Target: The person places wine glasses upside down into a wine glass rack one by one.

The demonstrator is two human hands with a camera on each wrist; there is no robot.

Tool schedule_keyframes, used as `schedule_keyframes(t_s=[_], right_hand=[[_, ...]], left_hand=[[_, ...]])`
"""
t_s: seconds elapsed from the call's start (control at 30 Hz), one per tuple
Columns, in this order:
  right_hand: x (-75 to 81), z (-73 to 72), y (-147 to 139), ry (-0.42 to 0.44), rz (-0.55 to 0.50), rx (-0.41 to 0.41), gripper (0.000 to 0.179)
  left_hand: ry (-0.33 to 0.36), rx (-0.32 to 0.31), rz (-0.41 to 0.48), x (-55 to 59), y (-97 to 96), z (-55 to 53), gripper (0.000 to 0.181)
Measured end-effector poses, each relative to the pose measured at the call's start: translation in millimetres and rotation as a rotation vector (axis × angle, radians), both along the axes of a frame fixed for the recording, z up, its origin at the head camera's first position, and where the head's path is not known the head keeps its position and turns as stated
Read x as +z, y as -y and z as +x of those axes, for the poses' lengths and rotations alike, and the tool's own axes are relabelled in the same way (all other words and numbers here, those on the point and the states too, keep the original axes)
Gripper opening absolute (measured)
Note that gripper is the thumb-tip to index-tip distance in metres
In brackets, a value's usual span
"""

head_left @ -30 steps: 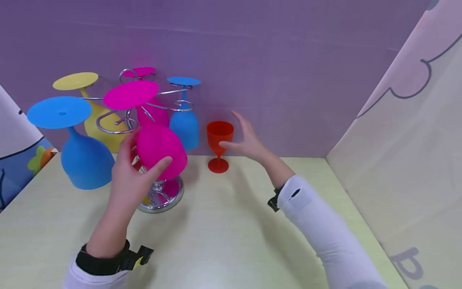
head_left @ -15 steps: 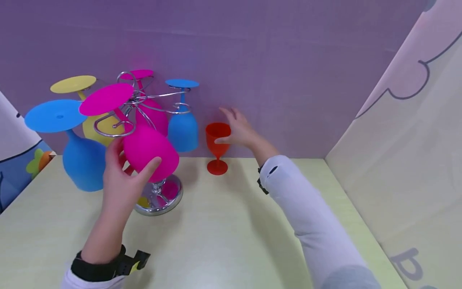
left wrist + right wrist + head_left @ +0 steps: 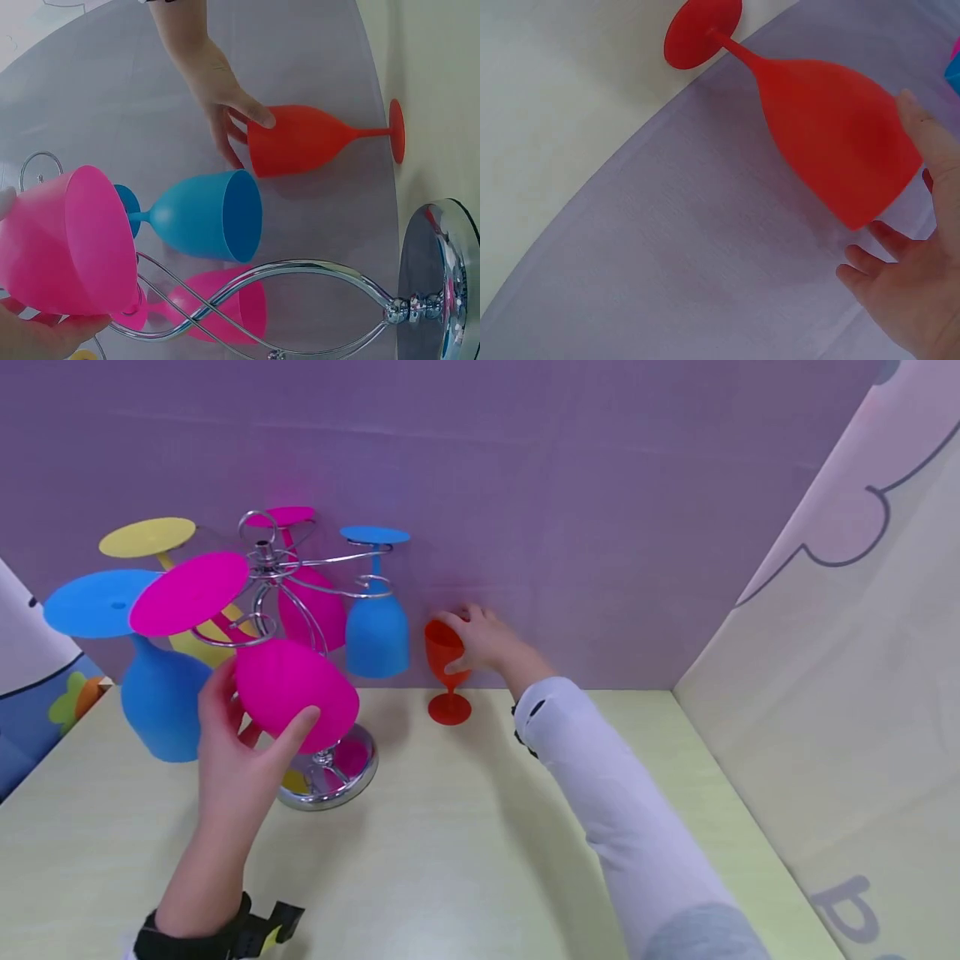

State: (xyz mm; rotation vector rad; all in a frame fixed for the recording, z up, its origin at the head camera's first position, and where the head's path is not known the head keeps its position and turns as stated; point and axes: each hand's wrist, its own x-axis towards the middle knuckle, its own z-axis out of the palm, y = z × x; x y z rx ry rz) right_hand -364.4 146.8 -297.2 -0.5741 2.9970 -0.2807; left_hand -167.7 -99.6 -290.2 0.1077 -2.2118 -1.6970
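My left hand (image 3: 236, 764) grips the bowl of a pink goblet (image 3: 296, 689), thumb on the near side. That goblet is tilted and upside down, its stem inside a wire loop of the chrome glass rack (image 3: 318, 793). At the back, a red goblet (image 3: 437, 652) stands upright on its foot. My right hand (image 3: 487, 643) is at its rim, thumb across the front of the bowl. In the right wrist view, the thumb (image 3: 922, 127) overlaps the bowl's edge while the other fingers (image 3: 889, 236) spread loosely just past the rim.
Two blue goblets (image 3: 377, 639), a yellow goblet (image 3: 147, 537) and a second pink goblet (image 3: 311, 610) hang upside down around the rack. A purple backdrop (image 3: 600, 527) rises behind the pale table (image 3: 465, 843), and a light printed sheet (image 3: 840, 693) is on the right.
My left hand has moved left and slightly down with the pink goblet, whose stem now passes into the wire loop. The right hand has moved left to the red goblet's rim.
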Motion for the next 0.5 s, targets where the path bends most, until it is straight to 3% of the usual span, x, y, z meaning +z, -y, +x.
schedule_keyframes(t_s=[0.23, 0.5], right_hand=[[-6.5, -2.0, 9, -0.035, 0.098, 0.012, 0.091], [-9.8, -3.9, 13, -0.024, 0.086, -0.02, 0.092]], left_hand=[[0.008, 0.027, -0.032, -5.2, 2.5, 5.4, 0.087], [-0.012, 0.025, -0.1, -9.6, 1.6, 8.7, 0.089]])
